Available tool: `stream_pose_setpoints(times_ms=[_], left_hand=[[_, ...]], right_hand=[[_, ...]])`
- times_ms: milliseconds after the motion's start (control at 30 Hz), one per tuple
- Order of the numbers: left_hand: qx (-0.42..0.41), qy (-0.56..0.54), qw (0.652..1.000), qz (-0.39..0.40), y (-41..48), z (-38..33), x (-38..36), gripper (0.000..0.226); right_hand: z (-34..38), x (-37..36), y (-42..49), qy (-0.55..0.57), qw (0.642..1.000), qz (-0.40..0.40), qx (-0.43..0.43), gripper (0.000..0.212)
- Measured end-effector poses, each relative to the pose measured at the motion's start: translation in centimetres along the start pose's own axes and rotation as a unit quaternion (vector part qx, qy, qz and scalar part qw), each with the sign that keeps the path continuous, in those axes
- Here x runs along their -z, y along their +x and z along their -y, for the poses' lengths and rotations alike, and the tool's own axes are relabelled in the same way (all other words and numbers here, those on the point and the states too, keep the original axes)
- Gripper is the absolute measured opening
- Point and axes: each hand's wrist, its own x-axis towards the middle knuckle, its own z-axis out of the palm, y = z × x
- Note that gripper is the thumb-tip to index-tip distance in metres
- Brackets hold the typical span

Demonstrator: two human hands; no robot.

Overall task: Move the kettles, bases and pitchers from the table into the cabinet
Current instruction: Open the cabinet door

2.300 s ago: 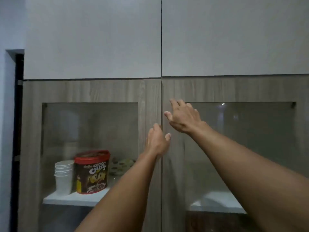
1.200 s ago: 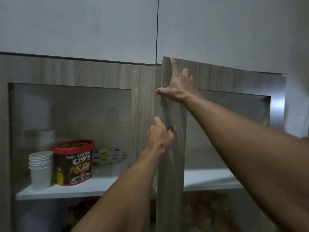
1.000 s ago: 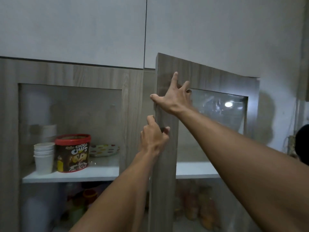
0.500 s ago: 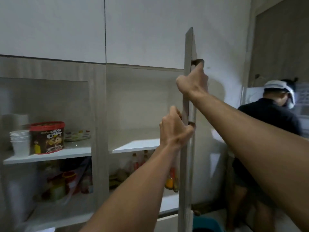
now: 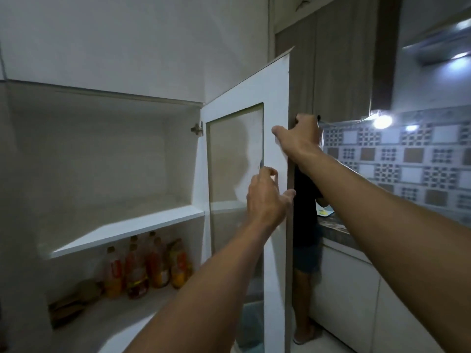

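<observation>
The cabinet (image 5: 107,159) stands open on its right side, its white shelf (image 5: 122,230) bare. The glass-paned cabinet door (image 5: 275,103) is swung wide to the right. My right hand (image 5: 300,138) grips the door's free edge high up, fingers wrapped around it. My left hand (image 5: 267,200) is lower on the same edge, fingers spread and loose against the white inner face. No kettle, base or pitcher is in view.
Several bottles (image 5: 147,266) stand on the lower shelf, with a dark bundle (image 5: 74,299) to their left. A person in dark clothes (image 5: 305,225) stands behind the open door at a counter (image 5: 341,233). A tiled wall (image 5: 407,159) is at the right.
The door has swung from edge-on to wide open, showing its white inner face. My right hand stays on its edge; my left hand's grip has loosened. My view turned right.
</observation>
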Motion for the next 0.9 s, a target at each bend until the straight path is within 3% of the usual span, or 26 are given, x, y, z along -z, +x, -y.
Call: stream_pose_setpoints(times_ms=[100, 200, 467, 733, 833, 900], left_hand=[[-0.027, 0.016, 0.999, 0.043, 0.8, 0.2, -3.5, 0.064], [-0.046, 0.04, 0.994, 0.086, 2.1, 0.2, -7.2, 0.071], [-0.061, 0.099, 0.979, 0.168, 6.1, -0.4, -15.5, 0.063], [-0.054, 0.12, 0.97, 0.204, 8.9, 0.9, -20.3, 0.058], [-0.056, 0.129, 0.967, 0.211, 9.6, 1.8, -20.5, 0.071], [-0.056, 0.128, 0.966, 0.217, 9.8, 2.4, -20.0, 0.075]], right_hand=[[-3.1, 1.5, 3.5, -0.009, 1.0, -0.009, -0.016, 0.048], [-6.1, 3.1, 6.8, -0.008, 0.999, -0.001, -0.044, 0.033], [-12.9, 5.5, 13.5, 0.006, 0.994, 0.07, -0.089, 0.051], [-17.0, 5.2, 16.9, -0.01, 0.994, 0.064, -0.087, 0.034], [-16.6, 4.4, 17.1, -0.017, 0.993, 0.033, -0.108, 0.041], [-15.5, 3.7, 16.4, -0.067, 0.992, -0.055, -0.089, 0.051]])
